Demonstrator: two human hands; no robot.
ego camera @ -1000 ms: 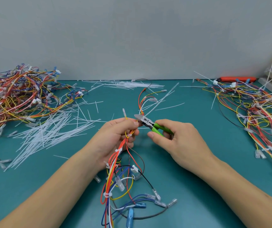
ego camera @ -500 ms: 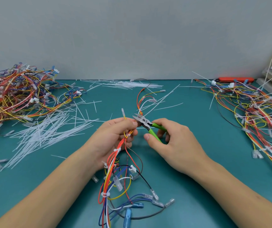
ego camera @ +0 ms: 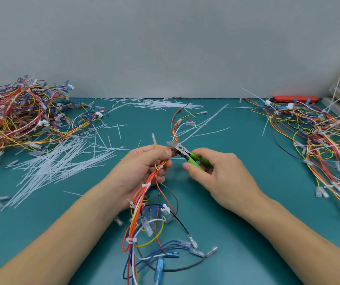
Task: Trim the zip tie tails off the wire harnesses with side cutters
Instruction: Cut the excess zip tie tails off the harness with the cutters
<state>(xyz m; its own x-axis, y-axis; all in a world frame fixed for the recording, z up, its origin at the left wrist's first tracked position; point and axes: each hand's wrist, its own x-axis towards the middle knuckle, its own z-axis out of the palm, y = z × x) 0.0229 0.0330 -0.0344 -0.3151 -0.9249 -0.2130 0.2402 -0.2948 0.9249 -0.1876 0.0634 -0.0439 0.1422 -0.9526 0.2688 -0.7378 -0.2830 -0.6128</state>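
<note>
Harness (ego camera: 144, 202) in L fingers (ego camera: 160, 154)

Handles of side cutters (ego camera: 182, 151) mostly concealed inside right hand (ego camera: 216, 173). Jaw tips against wire harness (ego camera: 144, 204), gap too small to judge. Harness stretch covered by fingers of left hand (ego camera: 142, 169); lower end cut off at bottom edge. Wire pile (ego camera: 18, 118) left of harness and wire pile (ego camera: 327, 145) right of harness both cropped by frame edges.
</note>
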